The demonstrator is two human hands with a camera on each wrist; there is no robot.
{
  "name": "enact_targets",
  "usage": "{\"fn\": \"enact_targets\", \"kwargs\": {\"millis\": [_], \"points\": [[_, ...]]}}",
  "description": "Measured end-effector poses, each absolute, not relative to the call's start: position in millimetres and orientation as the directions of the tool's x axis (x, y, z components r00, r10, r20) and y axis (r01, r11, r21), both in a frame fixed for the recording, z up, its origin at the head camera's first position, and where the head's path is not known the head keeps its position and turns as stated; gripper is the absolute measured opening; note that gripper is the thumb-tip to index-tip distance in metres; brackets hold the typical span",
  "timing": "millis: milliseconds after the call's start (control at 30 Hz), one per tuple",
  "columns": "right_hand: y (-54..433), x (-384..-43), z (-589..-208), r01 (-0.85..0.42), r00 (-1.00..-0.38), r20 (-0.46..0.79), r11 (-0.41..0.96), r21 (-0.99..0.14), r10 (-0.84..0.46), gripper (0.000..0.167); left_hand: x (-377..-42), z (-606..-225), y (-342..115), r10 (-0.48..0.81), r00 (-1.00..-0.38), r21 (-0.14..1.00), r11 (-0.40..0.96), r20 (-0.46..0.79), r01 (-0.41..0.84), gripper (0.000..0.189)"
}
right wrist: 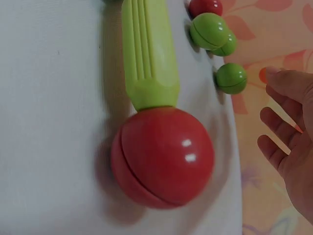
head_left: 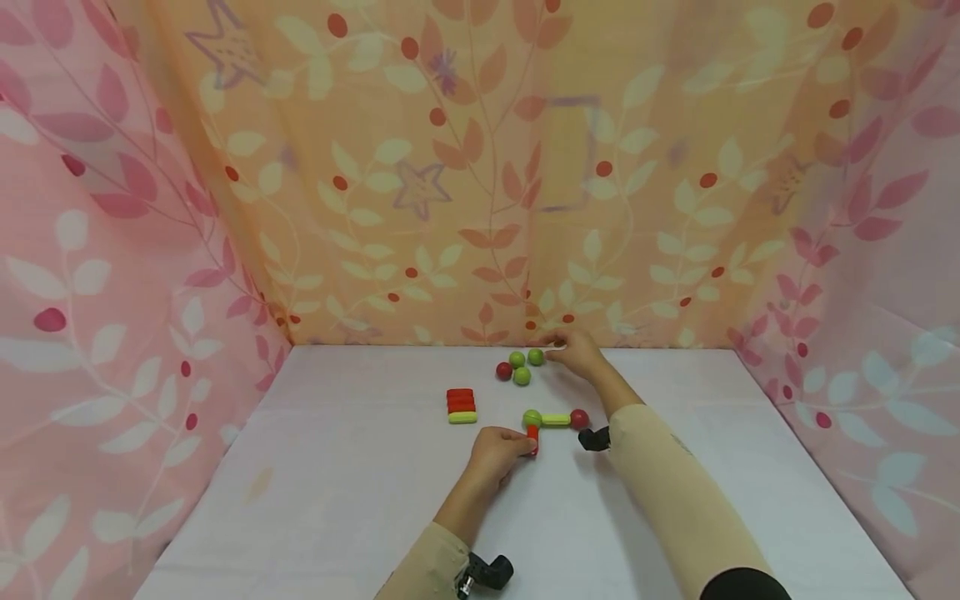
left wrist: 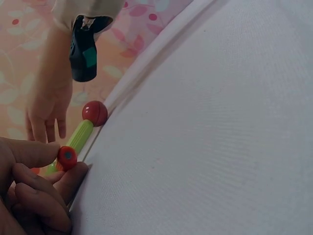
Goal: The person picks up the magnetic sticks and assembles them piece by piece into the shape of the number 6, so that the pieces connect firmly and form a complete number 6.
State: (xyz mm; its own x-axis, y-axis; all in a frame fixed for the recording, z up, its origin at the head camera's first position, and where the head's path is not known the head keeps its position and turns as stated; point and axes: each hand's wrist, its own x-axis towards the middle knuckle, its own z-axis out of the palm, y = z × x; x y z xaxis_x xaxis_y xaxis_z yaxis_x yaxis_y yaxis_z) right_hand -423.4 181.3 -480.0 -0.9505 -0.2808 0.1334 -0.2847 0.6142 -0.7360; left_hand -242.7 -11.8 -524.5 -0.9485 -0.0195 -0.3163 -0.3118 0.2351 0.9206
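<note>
My left hand [head_left: 492, 454] pinches a red stick [head_left: 532, 435] between thumb and fingers; its round end faces the left wrist camera. The stick's far end joins a green ball [head_left: 532, 417]. From that ball a light green stick [head_left: 556, 420] runs right to a red ball [right wrist: 164, 159], making an L-shaped piece. My right hand [head_left: 576, 353] reaches past this piece to the back of the table, fingers apart and holding nothing. Just left of its fingertips lies a loose green ball [right wrist: 231, 78], with a gap between them in the right wrist view.
Beside that ball sit two more green balls [head_left: 522, 377] and a red ball [head_left: 503, 371], near the table's back edge. Left of the joined piece, red sticks [head_left: 461, 399] lie side by side with a light green stick [head_left: 462, 417]. Patterned cloth [head_left: 480, 208] surrounds the white table [head_left: 337, 483].
</note>
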Motion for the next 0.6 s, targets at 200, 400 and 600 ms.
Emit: {"fn": "enact_targets", "kwargs": {"millis": [200, 400, 600], "points": [[176.3, -431.5, -493.0, -0.234, -0.958, 0.091, 0.557, -0.797, -0.271, 0.038, -241.7, -522.8, -10.8, -0.033, -0.945, 0.916, 0.240, -0.324, -0.322, 0.019], [171.4, -434.0, -498.5, -0.194, -0.963, 0.053, 0.547, -0.815, -0.263, 0.039, -241.6, -520.7, -11.2, -0.029, -0.939, 0.908, 0.247, -0.342, -0.338, 0.019], [168.2, -439.0, -505.4, -0.169, -0.968, 0.039, 0.531, -0.830, -0.248, 0.039, -242.3, -520.7, -11.5, -0.033, -0.943, 0.908, 0.260, -0.331, -0.328, 0.019]]}}
